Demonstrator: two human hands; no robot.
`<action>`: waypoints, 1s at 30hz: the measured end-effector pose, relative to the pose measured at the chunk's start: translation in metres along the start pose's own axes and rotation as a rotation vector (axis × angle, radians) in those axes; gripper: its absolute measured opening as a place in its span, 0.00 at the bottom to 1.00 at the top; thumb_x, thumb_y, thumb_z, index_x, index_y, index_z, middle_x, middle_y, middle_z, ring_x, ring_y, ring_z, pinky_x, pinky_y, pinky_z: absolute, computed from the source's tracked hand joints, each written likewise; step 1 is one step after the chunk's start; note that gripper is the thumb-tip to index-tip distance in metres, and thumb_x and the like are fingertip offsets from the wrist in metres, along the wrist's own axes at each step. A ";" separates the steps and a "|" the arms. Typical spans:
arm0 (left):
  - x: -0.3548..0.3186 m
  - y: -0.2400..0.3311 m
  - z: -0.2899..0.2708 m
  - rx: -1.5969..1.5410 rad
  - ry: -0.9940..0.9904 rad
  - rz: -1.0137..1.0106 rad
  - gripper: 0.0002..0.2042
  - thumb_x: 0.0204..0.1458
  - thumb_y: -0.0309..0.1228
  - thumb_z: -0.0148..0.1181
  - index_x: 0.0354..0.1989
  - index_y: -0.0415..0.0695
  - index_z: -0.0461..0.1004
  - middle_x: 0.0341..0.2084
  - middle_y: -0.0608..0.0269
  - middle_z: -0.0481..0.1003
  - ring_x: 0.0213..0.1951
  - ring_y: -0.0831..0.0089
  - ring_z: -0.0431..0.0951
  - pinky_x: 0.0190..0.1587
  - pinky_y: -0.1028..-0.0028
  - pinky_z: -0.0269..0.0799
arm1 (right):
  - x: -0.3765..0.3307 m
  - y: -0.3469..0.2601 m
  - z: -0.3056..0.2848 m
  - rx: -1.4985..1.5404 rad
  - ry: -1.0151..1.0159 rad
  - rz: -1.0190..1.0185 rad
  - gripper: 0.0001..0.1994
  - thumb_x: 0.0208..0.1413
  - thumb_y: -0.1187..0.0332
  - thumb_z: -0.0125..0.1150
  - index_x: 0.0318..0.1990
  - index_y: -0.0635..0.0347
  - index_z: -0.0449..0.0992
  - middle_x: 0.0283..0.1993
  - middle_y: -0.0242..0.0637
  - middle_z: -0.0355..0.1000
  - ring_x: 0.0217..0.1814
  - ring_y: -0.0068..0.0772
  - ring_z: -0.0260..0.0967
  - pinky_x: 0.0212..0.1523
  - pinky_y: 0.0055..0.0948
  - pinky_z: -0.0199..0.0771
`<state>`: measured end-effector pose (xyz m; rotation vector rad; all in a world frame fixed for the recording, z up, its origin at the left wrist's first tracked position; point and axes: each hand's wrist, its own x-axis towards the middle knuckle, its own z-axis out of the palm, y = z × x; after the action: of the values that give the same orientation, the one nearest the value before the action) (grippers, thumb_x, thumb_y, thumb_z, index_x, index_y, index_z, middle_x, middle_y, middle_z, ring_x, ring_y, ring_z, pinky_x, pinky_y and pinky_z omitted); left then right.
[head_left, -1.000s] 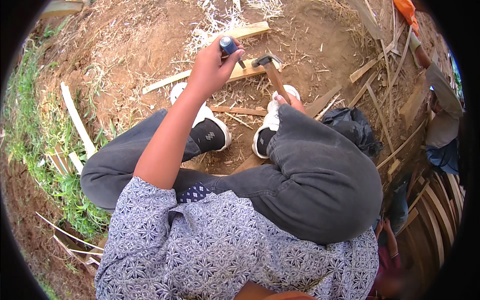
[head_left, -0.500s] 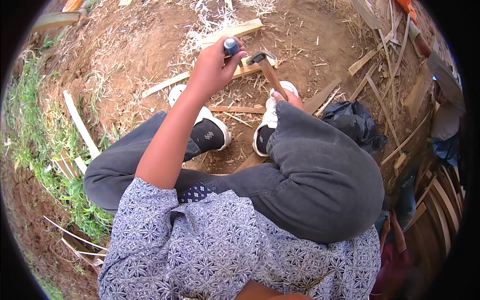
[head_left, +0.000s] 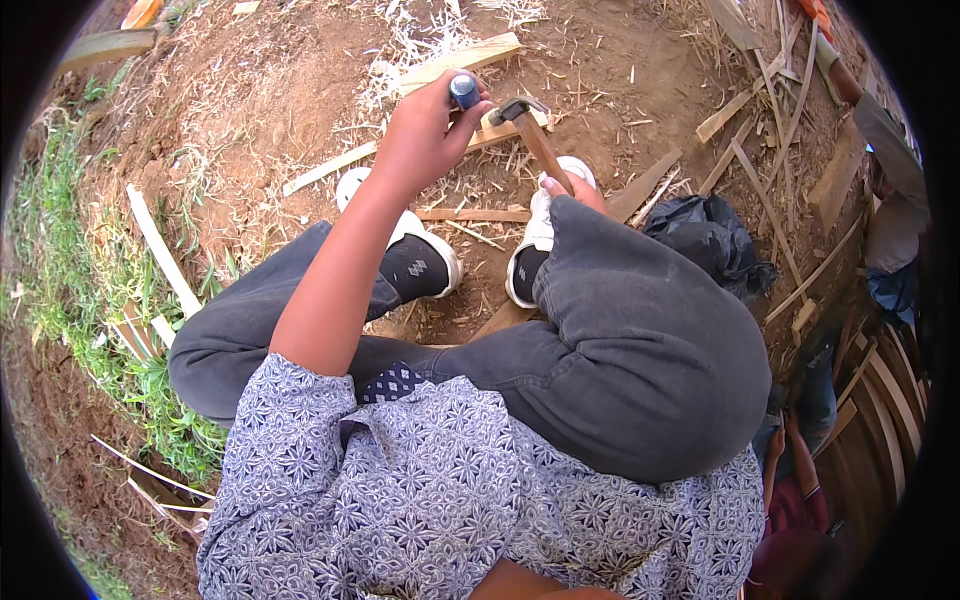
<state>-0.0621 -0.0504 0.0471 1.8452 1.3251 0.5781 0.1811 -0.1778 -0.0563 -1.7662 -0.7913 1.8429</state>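
Observation:
My left hand (head_left: 430,125) is closed round a thick blue tool handle (head_left: 464,92), seen almost end on; whatever lies below its grip is hidden by my fingers. My right hand (head_left: 580,192) grips a claw hammer (head_left: 540,150) by its wooden handle, and my right knee covers part of that hand. The dark hammer head lies just right of the blue handle, a little apart from it in the picture. Under both tools is a pale wood piece (head_left: 495,134) on the ground, in front of my white shoes (head_left: 541,222).
A pale board (head_left: 460,62) and wood shavings lie ahead on the dirt. To the right are a black plastic bag (head_left: 710,240), loose wood strips (head_left: 770,200) and another person's arm (head_left: 885,130). More people sit at the right rim. Grass (head_left: 160,400) grows on the left.
Almost nothing differs. The hammer head has shifted very slightly up and left, while my left hand keeps its place on the blue handle.

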 end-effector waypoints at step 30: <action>0.006 -0.015 0.001 0.110 -0.048 0.125 0.12 0.63 0.37 0.68 0.46 0.43 0.76 0.35 0.54 0.84 0.37 0.54 0.86 0.40 0.60 0.80 | -0.109 -0.148 -0.060 -0.207 0.001 -0.492 0.15 0.76 0.63 0.51 0.58 0.63 0.77 0.24 0.16 0.57 0.24 0.08 0.51 0.25 0.18 0.50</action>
<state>-0.0677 -0.0428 0.0341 2.0303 1.2380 0.5313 0.2390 -0.1391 0.1243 -1.5082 -1.3202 1.4729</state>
